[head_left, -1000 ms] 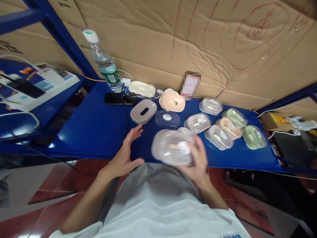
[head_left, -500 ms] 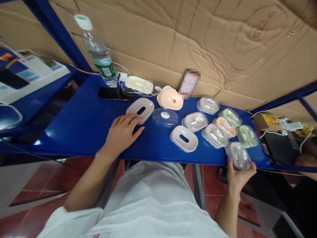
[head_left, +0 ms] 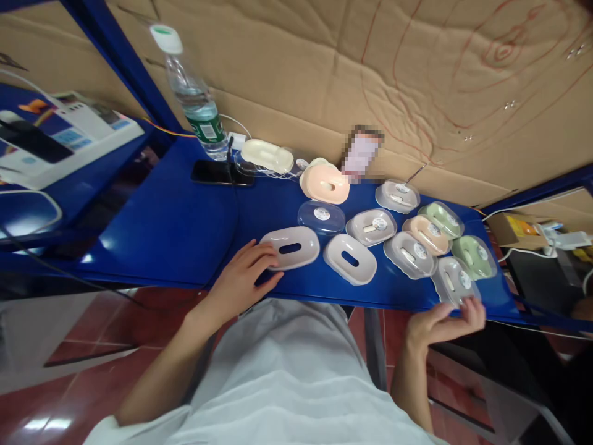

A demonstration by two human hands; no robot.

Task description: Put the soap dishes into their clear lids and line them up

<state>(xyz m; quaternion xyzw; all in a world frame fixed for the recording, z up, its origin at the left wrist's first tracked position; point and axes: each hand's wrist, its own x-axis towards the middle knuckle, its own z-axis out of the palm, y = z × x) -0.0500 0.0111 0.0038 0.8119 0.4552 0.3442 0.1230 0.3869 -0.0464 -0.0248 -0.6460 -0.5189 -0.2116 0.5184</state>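
My left hand [head_left: 248, 272] grips the left end of a light grey oval plastic shell with a slot [head_left: 303, 241], its thumb along the near side. A similar slotted shell [head_left: 364, 275] lies to the right. Behind them sits a clear oval lid with a round sticker [head_left: 333, 224]. My right hand [head_left: 447, 322] is by the table's front edge, fingers loosely bent and apart from the thumb, holding nothing. Just beyond its fingertips is a grey oval box under a clear lid [head_left: 451, 278]; whether they touch it I cannot tell.
More lidded boxes, such as a green one [head_left: 477, 256] and a peach one [head_left: 428, 232], cluster at right. Farther back are a peach shell [head_left: 327, 182], a cream piece [head_left: 266, 156], a black phone [head_left: 213, 173] and a water bottle [head_left: 201, 111]. Cardboard [head_left: 287, 80] walls the rear.
My left hand has drawn the slotted shell nearer and to the right, beside the other one. My right hand has let go of the grey lidded box and drawn back slightly.
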